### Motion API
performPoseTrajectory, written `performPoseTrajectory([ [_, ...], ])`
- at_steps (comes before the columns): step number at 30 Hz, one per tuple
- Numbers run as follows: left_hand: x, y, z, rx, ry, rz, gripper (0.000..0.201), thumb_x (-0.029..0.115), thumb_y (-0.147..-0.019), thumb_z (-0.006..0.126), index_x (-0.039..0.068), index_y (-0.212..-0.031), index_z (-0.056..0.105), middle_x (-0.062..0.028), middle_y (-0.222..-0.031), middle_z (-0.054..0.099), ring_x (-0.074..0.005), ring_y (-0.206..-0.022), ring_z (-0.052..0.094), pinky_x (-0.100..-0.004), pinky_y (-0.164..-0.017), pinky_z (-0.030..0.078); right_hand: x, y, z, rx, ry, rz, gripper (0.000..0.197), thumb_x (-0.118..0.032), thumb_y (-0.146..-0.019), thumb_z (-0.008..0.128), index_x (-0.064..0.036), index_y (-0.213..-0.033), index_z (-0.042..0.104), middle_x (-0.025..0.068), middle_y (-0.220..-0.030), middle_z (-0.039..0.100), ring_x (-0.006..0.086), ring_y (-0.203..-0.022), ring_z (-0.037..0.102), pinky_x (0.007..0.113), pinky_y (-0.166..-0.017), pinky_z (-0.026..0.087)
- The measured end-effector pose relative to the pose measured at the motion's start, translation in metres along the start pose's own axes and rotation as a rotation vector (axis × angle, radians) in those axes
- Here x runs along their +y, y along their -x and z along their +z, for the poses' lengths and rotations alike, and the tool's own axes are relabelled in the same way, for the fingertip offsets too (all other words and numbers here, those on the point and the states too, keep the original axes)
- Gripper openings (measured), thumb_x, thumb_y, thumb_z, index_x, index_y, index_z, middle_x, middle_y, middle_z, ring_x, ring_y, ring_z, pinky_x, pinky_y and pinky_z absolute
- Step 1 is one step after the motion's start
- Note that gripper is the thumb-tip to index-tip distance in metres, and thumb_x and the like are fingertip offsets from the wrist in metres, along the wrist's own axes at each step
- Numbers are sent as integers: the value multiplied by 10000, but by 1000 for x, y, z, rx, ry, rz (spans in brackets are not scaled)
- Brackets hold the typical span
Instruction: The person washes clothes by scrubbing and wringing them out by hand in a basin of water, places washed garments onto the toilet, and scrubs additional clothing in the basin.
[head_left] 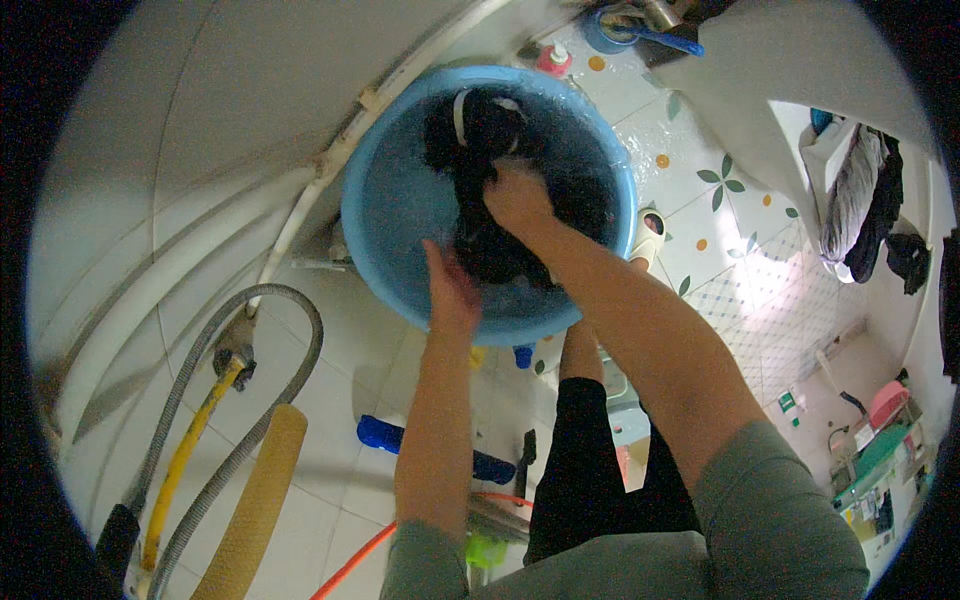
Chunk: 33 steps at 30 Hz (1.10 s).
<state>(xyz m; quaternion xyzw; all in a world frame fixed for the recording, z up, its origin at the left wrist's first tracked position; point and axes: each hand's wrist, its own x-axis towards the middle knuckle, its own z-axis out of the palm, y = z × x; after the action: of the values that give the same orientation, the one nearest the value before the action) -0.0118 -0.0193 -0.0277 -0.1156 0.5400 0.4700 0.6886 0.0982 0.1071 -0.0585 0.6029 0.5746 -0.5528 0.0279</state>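
A large light-blue plastic basin (362, 235) holds water and a wet black garment (490, 235) with white trim on its far part. Closed around a bunched part of that cloth, my right hand (518, 200) is inside the basin, knuckles up. My left hand (455, 295) is over the near-left side of the basin, beside the garment's edge. Its thumb stands apart and the other fingers are slightly smeared; I see nothing held there. The lower folds of the garment are hard to make out in the dark water.
White pipes (190, 240) run along the left wall. Below them stand a grey hose (318, 340) and a yellow pipe (190, 460). A blue roller-like piece (380, 433) lies on the tiles. Beyond the basin are a pink pump bottle (554, 60) and a blue pot (605, 32). Clothes (855, 200) hang at right.
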Motion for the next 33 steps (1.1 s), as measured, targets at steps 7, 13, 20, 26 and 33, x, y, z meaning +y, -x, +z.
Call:
performPoseTrajectory([
  [7,-23,11,12,-258,514,-162,616,536,-962,405,151,-1442,365,-76,-1444,421,-285,-1316,405,-446,-1094,347,-45,101,7,22,-1038,45,659,-232,-729,708,3,-1307,497,177,-1166,618,288,-1085,576,347,-956,452],
  [13,-14,10,-23,-285,473,-74,575,493,-972,411,150,-1431,380,-74,-1419,444,-276,-1295,427,-440,-1085,362,-51,146,4,-60,-305,-99,476,-320,-775,700,-7,-1094,538,262,-911,635,380,-912,647,422,-820,513],
  [20,-49,52,25,278,131,87,557,424,-979,468,134,-1439,345,-88,-1402,446,-273,-1295,422,-429,-1101,340,-13,26,-24,72,193,-359,447,-263,-788,687,-17,-1116,508,226,-1006,630,407,-929,634,491,-763,536],
  [26,-21,63,91,181,316,145,628,503,-946,500,92,-1409,398,-109,-1440,426,-326,-1309,416,-493,-1072,367,-27,32,-2,365,-96,67,565,-125,-794,642,-74,-1325,454,237,-1202,539,378,-1159,526,471,-939,480],
  [33,37,2,4,-263,375,36,614,487,-931,531,91,-1384,407,-101,-1364,480,-303,-1251,467,-474,-1035,406,-68,148,-2,70,-524,-209,435,-153,-794,603,-87,-1218,536,233,-1138,575,386,-1120,553,447,-973,447],
])
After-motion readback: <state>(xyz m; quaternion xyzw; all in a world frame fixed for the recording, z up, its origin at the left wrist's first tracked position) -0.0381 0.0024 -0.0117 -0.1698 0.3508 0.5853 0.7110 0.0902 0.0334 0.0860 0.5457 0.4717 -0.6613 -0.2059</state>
